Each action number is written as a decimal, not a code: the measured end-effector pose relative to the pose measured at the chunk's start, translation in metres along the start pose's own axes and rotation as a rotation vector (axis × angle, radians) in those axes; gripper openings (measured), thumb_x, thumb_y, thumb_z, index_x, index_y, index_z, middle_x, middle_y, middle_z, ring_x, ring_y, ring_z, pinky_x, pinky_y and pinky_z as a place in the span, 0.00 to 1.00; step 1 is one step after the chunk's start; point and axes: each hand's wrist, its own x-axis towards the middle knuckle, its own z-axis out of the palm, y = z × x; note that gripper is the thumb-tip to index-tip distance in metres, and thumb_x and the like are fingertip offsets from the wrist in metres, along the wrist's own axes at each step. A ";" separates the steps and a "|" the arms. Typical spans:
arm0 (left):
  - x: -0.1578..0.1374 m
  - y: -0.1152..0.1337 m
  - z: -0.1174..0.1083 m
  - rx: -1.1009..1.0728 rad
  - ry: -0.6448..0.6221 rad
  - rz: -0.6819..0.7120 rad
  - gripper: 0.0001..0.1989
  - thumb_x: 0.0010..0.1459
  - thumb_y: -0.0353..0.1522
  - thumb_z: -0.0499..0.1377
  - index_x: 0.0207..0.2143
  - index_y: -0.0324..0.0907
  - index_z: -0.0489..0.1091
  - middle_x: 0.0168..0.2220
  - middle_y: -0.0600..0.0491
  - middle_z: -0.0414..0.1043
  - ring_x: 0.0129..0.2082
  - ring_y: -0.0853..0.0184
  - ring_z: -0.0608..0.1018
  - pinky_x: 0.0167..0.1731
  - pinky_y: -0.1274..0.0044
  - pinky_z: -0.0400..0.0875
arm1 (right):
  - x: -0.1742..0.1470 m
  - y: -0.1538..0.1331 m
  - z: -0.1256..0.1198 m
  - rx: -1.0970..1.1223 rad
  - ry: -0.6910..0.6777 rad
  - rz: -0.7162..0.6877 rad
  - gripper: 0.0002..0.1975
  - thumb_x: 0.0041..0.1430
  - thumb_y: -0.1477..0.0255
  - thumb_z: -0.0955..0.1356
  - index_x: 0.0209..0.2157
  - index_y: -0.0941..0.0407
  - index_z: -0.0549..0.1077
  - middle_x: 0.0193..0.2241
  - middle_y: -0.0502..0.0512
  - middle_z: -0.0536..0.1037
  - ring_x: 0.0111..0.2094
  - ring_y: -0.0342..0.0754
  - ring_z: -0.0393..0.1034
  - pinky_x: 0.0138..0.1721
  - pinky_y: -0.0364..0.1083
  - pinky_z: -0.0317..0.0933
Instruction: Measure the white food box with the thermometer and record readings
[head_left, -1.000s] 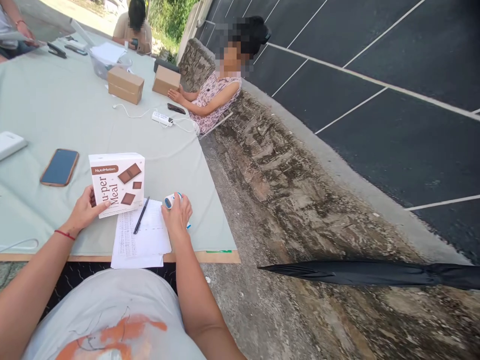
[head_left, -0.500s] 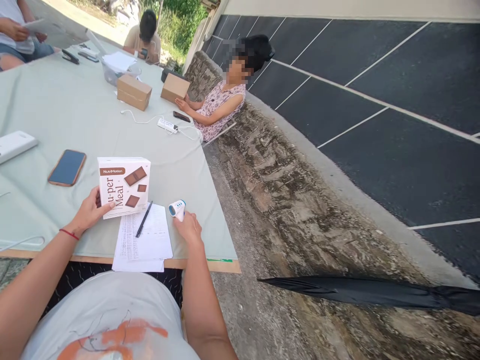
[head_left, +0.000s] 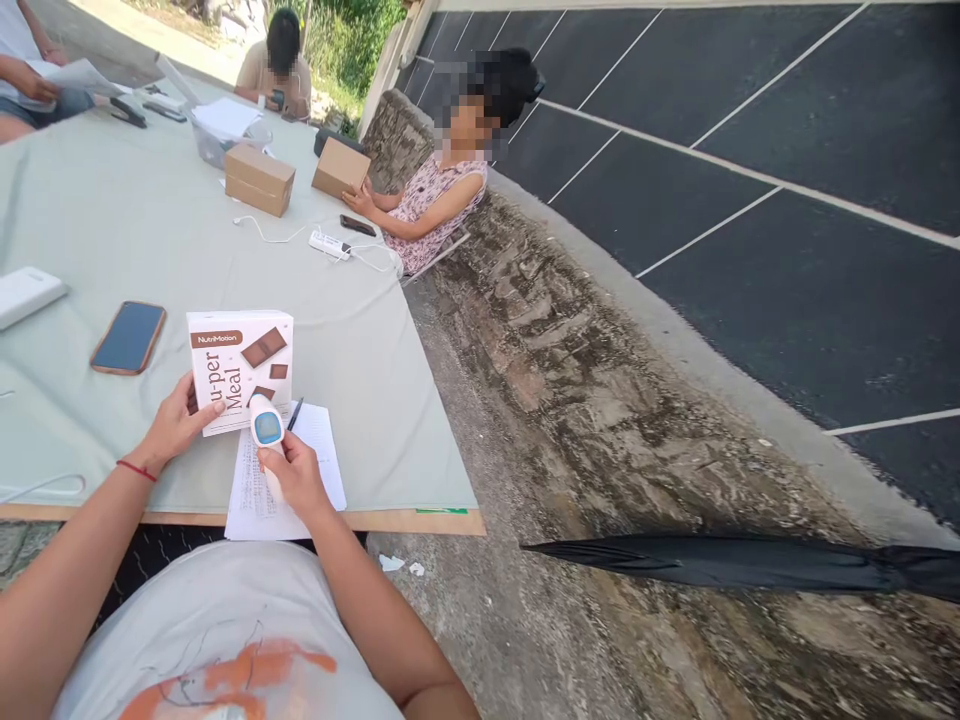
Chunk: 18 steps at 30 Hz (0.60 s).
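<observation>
My left hand (head_left: 178, 422) grips a white and brown NutriMotion box (head_left: 238, 352) at its left side, thumb across the front, and the box stands upright. In my right hand (head_left: 300, 478) is a white infrared thermometer (head_left: 267, 428) with a blue-framed screen turned towards me. Its head overlaps the box's lower right corner in view; whether they touch I cannot tell. Under both lie printed sheets of paper (head_left: 326, 465) at the table's near edge. A black pen (head_left: 295, 414) rests on the sheets, partly hidden behind the thermometer.
A phone (head_left: 129, 338) and a white device (head_left: 28, 295) lie left on the table (head_left: 360, 400). Farther back are a cardboard box (head_left: 259, 180), a power strip (head_left: 330, 244) and a plastic bin (head_left: 210, 148). A seated person holds another carton (head_left: 341, 168). Two more people sit beyond.
My right hand has swung left with the thermometer, from beside the papers to in front of the box. The thermometer's screen now faces me. My left hand still holds the box.
</observation>
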 end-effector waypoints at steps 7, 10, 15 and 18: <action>0.002 0.001 0.000 -0.019 -0.018 0.036 0.42 0.49 0.56 0.64 0.58 0.39 0.62 0.58 0.39 0.71 0.57 0.47 0.73 0.54 0.59 0.72 | 0.010 0.024 0.002 0.082 0.044 0.070 0.15 0.45 0.57 0.71 0.26 0.55 0.72 0.20 0.47 0.72 0.24 0.45 0.63 0.30 0.45 0.60; 0.002 0.001 0.001 -0.025 -0.027 0.039 0.43 0.49 0.56 0.64 0.58 0.38 0.61 0.58 0.39 0.70 0.57 0.47 0.73 0.55 0.59 0.72 | 0.009 0.027 0.004 0.063 0.078 0.048 0.15 0.45 0.57 0.71 0.26 0.55 0.72 0.20 0.48 0.73 0.25 0.45 0.64 0.31 0.45 0.61; 0.002 0.003 0.001 -0.030 -0.019 0.028 0.43 0.49 0.56 0.64 0.58 0.38 0.62 0.58 0.38 0.70 0.57 0.46 0.73 0.54 0.59 0.72 | 0.006 0.027 0.006 0.028 0.073 0.032 0.16 0.46 0.56 0.70 0.27 0.55 0.72 0.21 0.48 0.73 0.26 0.46 0.65 0.32 0.46 0.61; 0.002 0.003 0.000 -0.018 -0.011 0.028 0.44 0.48 0.57 0.64 0.58 0.38 0.62 0.58 0.38 0.70 0.57 0.46 0.73 0.54 0.59 0.72 | 0.006 0.028 0.005 0.020 0.063 -0.002 0.17 0.49 0.55 0.69 0.29 0.55 0.73 0.22 0.49 0.73 0.27 0.46 0.66 0.33 0.46 0.62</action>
